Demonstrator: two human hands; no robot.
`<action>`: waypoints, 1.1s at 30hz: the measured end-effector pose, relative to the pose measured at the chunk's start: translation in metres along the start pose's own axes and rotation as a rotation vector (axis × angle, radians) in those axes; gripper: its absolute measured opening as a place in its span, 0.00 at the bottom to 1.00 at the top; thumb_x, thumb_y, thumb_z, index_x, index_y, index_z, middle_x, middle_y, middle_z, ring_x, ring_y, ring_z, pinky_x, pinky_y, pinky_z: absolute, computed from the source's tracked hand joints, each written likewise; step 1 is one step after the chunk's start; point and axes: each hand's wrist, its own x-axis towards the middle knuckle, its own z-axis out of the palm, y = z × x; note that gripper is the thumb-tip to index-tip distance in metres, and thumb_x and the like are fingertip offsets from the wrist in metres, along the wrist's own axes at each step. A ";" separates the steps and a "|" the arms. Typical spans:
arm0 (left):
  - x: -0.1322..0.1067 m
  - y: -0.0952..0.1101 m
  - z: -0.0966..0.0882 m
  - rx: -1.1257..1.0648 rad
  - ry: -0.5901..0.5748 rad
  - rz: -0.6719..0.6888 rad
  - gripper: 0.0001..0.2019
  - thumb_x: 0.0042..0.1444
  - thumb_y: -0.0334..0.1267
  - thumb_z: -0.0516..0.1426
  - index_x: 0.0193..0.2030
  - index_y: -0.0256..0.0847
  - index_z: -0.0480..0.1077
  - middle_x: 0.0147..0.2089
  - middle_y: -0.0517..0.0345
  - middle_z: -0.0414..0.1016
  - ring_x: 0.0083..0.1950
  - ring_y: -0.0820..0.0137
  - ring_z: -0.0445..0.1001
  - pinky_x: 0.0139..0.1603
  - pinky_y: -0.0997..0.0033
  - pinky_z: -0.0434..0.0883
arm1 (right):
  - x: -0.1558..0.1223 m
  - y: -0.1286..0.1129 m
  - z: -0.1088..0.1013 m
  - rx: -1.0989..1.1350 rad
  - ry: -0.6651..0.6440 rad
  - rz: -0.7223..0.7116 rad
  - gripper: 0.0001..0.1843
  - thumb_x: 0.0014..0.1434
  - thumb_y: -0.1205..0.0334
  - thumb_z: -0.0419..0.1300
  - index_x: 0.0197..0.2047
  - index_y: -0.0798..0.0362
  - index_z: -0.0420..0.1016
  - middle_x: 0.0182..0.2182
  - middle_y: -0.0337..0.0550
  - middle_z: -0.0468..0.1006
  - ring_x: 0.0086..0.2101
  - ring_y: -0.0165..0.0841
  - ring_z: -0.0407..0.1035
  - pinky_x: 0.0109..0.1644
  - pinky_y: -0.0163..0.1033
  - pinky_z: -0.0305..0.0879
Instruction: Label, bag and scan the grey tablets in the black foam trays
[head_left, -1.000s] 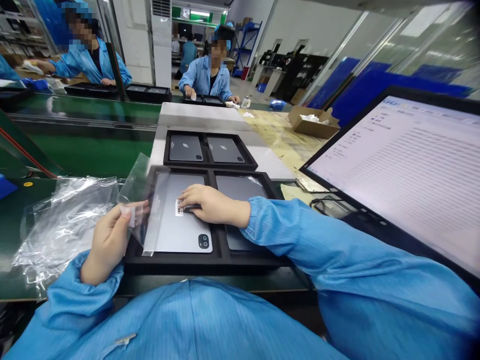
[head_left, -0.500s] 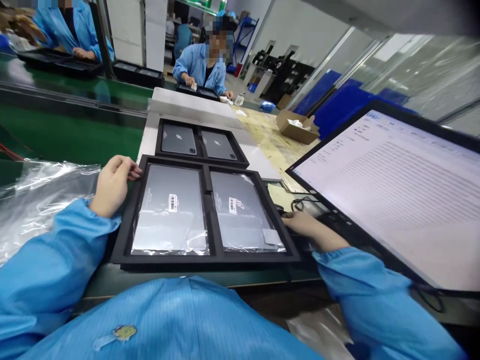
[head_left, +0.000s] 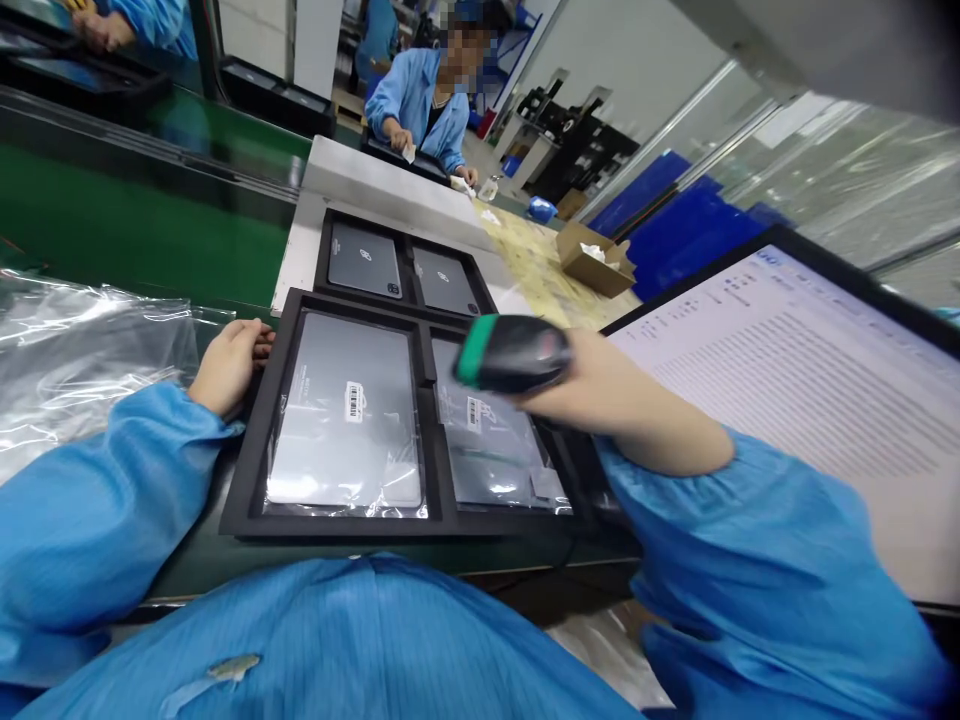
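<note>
A black tray (head_left: 247, 450) lies in front of me with two grey tablets in clear bags. The left tablet (head_left: 345, 430) and the right tablet (head_left: 487, 450) each carry a white barcode label. My right hand (head_left: 600, 390) grips a black barcode scanner (head_left: 510, 352) with a green band, held over the right tablet and pointing left. My left hand (head_left: 229, 362) rests on the tray's upper left corner, fingers curled over the rim.
A second tray (head_left: 324, 250) with two bare tablets lies just beyond. Crumpled clear bags (head_left: 82, 340) lie at my left on the green conveyor (head_left: 135, 220). A tilted monitor (head_left: 825, 380) stands at the right. A cardboard box (head_left: 592, 260) and a co-worker (head_left: 420, 90) are farther back.
My right hand left the cables by the monitor and rose over the right tablet, now holding the scanner. One second ago it pressed the left tablet while my left hand held its bag.
</note>
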 end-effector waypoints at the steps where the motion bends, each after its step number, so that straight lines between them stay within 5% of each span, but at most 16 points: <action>1: 0.001 -0.001 -0.001 -0.008 -0.006 -0.010 0.08 0.64 0.36 0.54 0.35 0.38 0.72 0.34 0.54 0.74 0.32 0.69 0.71 0.32 0.71 0.67 | 0.004 -0.023 0.009 -0.080 -0.126 -0.093 0.10 0.44 0.65 0.70 0.32 0.51 0.78 0.25 0.37 0.77 0.28 0.34 0.72 0.32 0.36 0.68; 3: 0.004 -0.005 -0.003 -0.023 -0.020 -0.017 0.07 0.64 0.36 0.55 0.35 0.38 0.71 0.34 0.54 0.74 0.32 0.69 0.71 0.31 0.71 0.66 | 0.015 -0.055 0.029 -0.207 -0.329 -0.210 0.07 0.45 0.67 0.67 0.30 0.52 0.75 0.24 0.36 0.76 0.27 0.32 0.70 0.31 0.35 0.65; 6: 0.007 -0.012 -0.004 -0.020 -0.066 0.020 0.06 0.63 0.37 0.55 0.36 0.39 0.71 0.36 0.53 0.75 0.33 0.68 0.73 0.32 0.71 0.67 | 0.030 -0.070 0.052 -0.319 -0.458 -0.267 0.06 0.46 0.69 0.65 0.27 0.53 0.71 0.23 0.35 0.74 0.24 0.29 0.65 0.29 0.34 0.60; 16: 0.008 -0.022 -0.006 0.021 -0.150 0.111 0.11 0.58 0.46 0.59 0.36 0.40 0.70 0.37 0.51 0.77 0.42 0.63 0.77 0.41 0.68 0.73 | 0.040 -0.052 0.057 -0.288 -0.469 -0.228 0.06 0.47 0.63 0.66 0.30 0.54 0.75 0.23 0.33 0.70 0.25 0.28 0.60 0.29 0.34 0.59; 24: 0.007 -0.020 -0.007 0.000 -0.140 0.081 0.10 0.60 0.44 0.60 0.35 0.40 0.69 0.38 0.51 0.77 0.42 0.63 0.77 0.39 0.68 0.72 | 0.033 -0.054 0.058 -0.177 -0.440 -0.217 0.10 0.47 0.59 0.68 0.32 0.54 0.77 0.26 0.36 0.75 0.30 0.32 0.68 0.33 0.36 0.66; 28: 0.001 -0.010 -0.003 -0.030 -0.117 0.012 0.06 0.64 0.37 0.56 0.36 0.38 0.69 0.36 0.54 0.75 0.37 0.68 0.75 0.35 0.71 0.68 | 0.030 -0.021 0.021 -0.201 -0.237 -0.100 0.11 0.45 0.59 0.69 0.32 0.53 0.78 0.25 0.37 0.76 0.30 0.36 0.71 0.33 0.39 0.69; 33: -0.007 0.004 0.000 -0.009 -0.070 -0.049 0.06 0.68 0.34 0.54 0.40 0.35 0.70 0.35 0.60 0.72 0.35 0.74 0.70 0.36 0.75 0.65 | 0.005 0.068 -0.036 -0.148 0.292 0.455 0.09 0.48 0.59 0.67 0.32 0.54 0.78 0.25 0.45 0.78 0.28 0.38 0.74 0.32 0.42 0.71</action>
